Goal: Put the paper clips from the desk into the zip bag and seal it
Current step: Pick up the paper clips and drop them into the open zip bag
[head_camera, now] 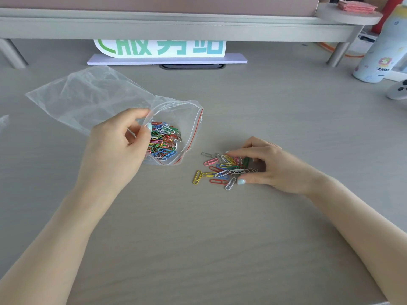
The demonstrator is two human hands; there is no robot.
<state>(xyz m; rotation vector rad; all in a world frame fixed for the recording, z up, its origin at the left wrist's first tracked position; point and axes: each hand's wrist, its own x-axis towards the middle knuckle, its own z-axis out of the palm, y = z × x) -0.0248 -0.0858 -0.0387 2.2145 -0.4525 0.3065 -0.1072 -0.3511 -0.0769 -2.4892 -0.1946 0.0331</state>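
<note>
A clear zip bag (88, 95) with a red seal strip lies on the desk at the left, its mouth open toward the right. A heap of coloured paper clips (164, 139) sits inside it near the mouth. My left hand (119, 146) pinches the upper lip of the bag and holds the mouth open. To the right, a small pile of loose paper clips (218, 170) lies on the desk. My right hand (271, 166) rests over the right side of that pile, fingers and thumb curled around several clips.
A raised grey shelf (176, 25) runs along the back, with a white sign with green characters (160, 48) under it. A pale patterned bottle (378, 56) stands at the far right, beside a small white object (397, 90). The grey desk (198, 238) stretches toward me.
</note>
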